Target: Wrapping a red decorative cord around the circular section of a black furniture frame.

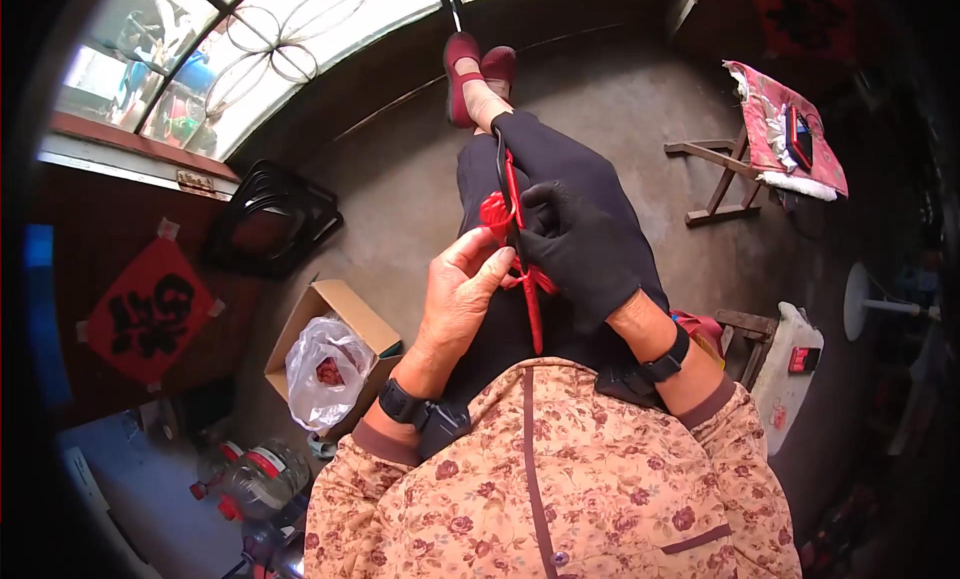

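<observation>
Over my lap, both hands close on a slim red piece (533, 324) with bunched red loops (494, 211); its exact kind I cannot make out. A thin, curved black strip (502, 164) runs along its upper part. My bare left hand (455, 291) pinches the piece near its middle, thumb and forefinger together. Opposite, my right hand (580, 249), in a black glove, grips the same piece from the right side, its fingers curled. The dark glove against my dark trousers (600, 174) partly hides those fingertips. The piece's lower end points toward my floral jacket (560, 459).
At my left stands a cardboard box (350, 314) holding a clear plastic bag (322, 374) with small red things. Plastic bottles (262, 476) are below it. A black frame-like object (272, 219) leans by the door. Right are a cloth-covered folding stool (790, 129) and a pale-topped stool (795, 389).
</observation>
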### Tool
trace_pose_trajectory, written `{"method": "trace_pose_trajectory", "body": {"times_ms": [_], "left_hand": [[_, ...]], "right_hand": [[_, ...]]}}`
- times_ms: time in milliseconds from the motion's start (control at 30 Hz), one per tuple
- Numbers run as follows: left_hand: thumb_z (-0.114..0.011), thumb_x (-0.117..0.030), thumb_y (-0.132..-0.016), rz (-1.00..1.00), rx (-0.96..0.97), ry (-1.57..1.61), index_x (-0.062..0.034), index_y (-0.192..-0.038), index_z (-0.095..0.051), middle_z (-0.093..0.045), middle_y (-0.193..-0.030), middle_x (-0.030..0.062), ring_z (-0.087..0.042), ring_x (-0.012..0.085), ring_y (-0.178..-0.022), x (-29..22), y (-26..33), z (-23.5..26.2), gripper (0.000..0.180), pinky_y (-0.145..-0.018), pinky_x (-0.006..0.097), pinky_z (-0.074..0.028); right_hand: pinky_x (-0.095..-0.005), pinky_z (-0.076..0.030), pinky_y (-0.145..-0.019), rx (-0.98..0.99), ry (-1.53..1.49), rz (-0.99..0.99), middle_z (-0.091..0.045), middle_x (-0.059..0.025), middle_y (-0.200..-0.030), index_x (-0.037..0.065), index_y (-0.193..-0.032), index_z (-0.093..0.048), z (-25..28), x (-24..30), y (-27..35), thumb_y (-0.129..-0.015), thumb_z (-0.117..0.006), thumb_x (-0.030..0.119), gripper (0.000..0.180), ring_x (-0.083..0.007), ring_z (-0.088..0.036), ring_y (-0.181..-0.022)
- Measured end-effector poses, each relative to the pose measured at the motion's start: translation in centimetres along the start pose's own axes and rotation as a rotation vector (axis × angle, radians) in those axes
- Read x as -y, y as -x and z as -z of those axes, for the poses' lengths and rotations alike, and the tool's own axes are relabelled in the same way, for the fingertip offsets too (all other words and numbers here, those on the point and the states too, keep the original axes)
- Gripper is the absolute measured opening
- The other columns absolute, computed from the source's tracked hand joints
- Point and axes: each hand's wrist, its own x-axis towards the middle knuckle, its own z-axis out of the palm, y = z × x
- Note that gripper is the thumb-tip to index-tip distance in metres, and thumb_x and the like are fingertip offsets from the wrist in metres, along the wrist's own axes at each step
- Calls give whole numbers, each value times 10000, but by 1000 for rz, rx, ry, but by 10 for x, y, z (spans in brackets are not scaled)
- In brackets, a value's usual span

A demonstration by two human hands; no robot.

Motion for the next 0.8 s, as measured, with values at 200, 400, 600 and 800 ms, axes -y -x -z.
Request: {"method": "trace_pose_trajectory", "body": {"times_ms": [200, 400, 600, 800], "left_hand": [[-489, -204, -973, 168, -18, 546, -21, -1125, -560, -667, -962, 107, -640, 169, -774, -39, -2, 25, 248, -669, 286, -541], [-696, -160, -799, 212, 147, -126, -7, -1018, -570, -563, -800, 0, -533, 70, -712, -100, 69, 39, 296, -622, 222, -435], [-741, -36, -769, 206, 450, -340, -45, -765, -553, -531, -719, -26, -449, 63, -660, -128, 116, 13, 188, -605, 240, -392], [-780, 45, -676, -100, 736, -17, 2, -686, -565, -625, -690, 136, -591, 215, -578, -125, 120, 41, 220, -509, 315, -442]], "right_hand": [[-254, -517, -763, -120, -421, -39, -654, -57, -924, 26, -1202, -549, 25, -25, 14, -779, -716, 32, 455, -120, -637, -850], [-364, -456, -959, -160, 0, 378, -589, -128, -1180, 56, -1272, -524, 54, 14, 47, -707, -786, 118, 626, -247, -567, -1125], [-479, -311, -1086, 59, 471, 796, -499, -179, -1299, 73, -1206, -557, 3, 40, 36, -686, -741, 192, 565, -370, -427, -1277], [-426, -426, -992, 556, 188, 825, -654, -132, -965, 50, -875, -642, 29, 39, 51, -748, -666, 93, 136, -280, -632, -960]]}}
